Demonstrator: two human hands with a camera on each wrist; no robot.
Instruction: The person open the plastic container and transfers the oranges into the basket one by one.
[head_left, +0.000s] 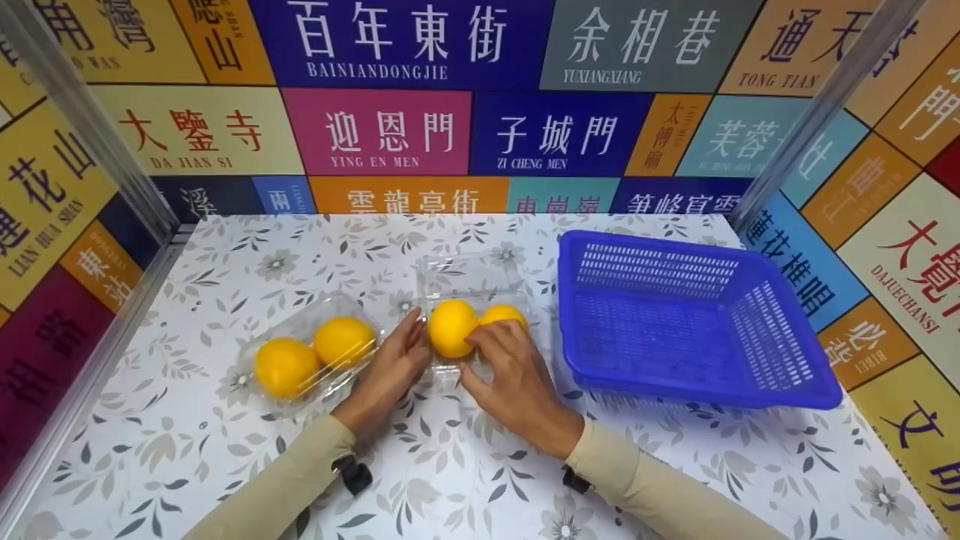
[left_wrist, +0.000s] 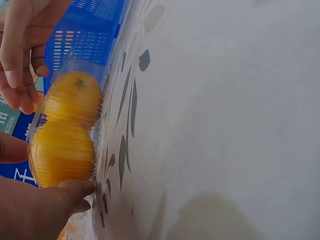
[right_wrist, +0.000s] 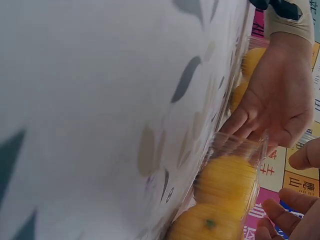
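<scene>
Two oranges sit side by side in a clear plastic box, its lid (head_left: pixel 469 276) folded back behind them; the left orange (head_left: pixel 452 328) and right orange (head_left: pixel 504 313) show in the head view. Fingers fairly straight, my left hand (head_left: pixel 390 371) rests at the box's left end, its thumb low by the wall in the left wrist view. Over the right side hovers my right hand (head_left: pixel 525 382), fingers loosely bent and apart from the fruit in the right wrist view. Further left, a second clear box (head_left: pixel 259 401) holds two more oranges (head_left: pixel 286 367).
A blue plastic basket (head_left: pixel 570 315) with slotted walls stands right of the boxes. The table (head_left: pixel 225 465) wears a white leaf-patterned cover. Colourful sign-printed panels (head_left: pixel 375 135) rise behind and on both sides, with metal posts (head_left: pixel 825 97) at the corners.
</scene>
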